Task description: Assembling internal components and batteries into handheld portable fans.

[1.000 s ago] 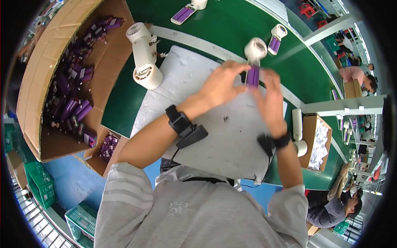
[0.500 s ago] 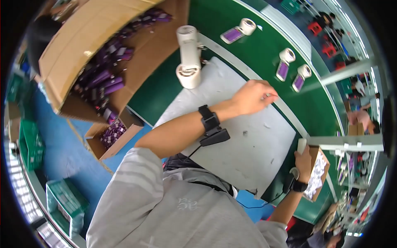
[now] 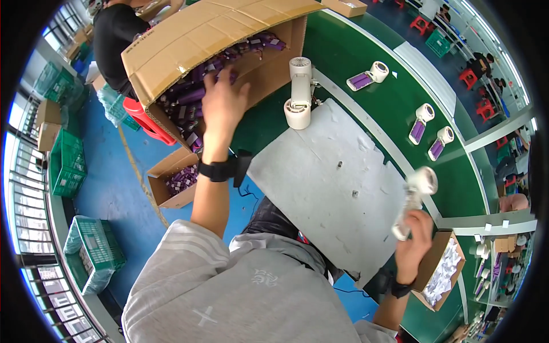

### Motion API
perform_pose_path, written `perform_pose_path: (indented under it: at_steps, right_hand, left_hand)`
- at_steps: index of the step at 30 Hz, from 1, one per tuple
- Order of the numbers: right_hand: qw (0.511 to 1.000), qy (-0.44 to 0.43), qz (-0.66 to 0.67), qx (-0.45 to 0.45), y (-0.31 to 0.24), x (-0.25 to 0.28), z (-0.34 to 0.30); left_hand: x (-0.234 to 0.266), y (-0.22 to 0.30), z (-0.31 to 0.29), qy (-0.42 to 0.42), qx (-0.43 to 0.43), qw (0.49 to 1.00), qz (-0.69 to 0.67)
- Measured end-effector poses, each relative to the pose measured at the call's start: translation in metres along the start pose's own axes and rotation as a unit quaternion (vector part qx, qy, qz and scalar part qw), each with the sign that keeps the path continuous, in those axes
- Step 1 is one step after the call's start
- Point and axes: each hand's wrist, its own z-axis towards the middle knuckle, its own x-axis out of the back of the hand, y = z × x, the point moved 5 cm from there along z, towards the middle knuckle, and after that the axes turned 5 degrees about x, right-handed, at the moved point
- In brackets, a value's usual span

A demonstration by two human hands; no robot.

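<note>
My left hand (image 3: 224, 108) reaches over the edge of a large cardboard box (image 3: 211, 43), its fingers spread apart and nothing visibly held. Inside the box lies a heap of purple cylindrical battery packs (image 3: 184, 111) with small pale labels. On the other side, my right hand (image 3: 416, 243) grips the handle of a white handheld fan (image 3: 423, 182); its round head points away from me and is blurred. A grey-white work mat (image 3: 343, 188) lies between the hands. At its far left corner are white fan parts (image 3: 300, 94) with round grilles.
Three white fans with purple packs in their handles, including one fan (image 3: 377, 72), lie along the green bench (image 3: 337, 48). A small box of white pieces (image 3: 440, 271) sits by my right wrist. Another small box (image 3: 174, 180) holds purple pieces. A person (image 3: 119, 43) sits beyond the large box.
My left hand has moved from above the mat leftward to the big box, and its fingers have spread. My right hand has come from beside the small box toward the mat, lifting the fan.
</note>
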Motion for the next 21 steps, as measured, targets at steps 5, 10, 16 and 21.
perform_pose_path:
  at_steps: [5, 10, 16, 21]
  right_hand:
    - [0.985, -0.098, 0.138, -0.001, 0.014, -0.055, -0.022]
    - [0.969, -0.096, 0.225, -0.038, 0.021, -0.066, -0.027]
    - [0.951, -0.053, 0.293, -0.086, 0.036, -0.066, -0.033]
    - [0.943, -0.048, 0.308, -0.117, 0.041, -0.067, -0.033]
  left_hand:
    - [0.006, -0.050, 0.006, -0.081, 0.105, 0.979, 0.154]
    - [0.003, -0.075, 0.025, -0.120, 0.118, 0.979, 0.115]
    - [0.006, -0.070, 0.034, -0.124, 0.159, 0.974, 0.101]
    - [0.018, -0.026, 0.020, -0.079, 0.108, 0.988, 0.071]
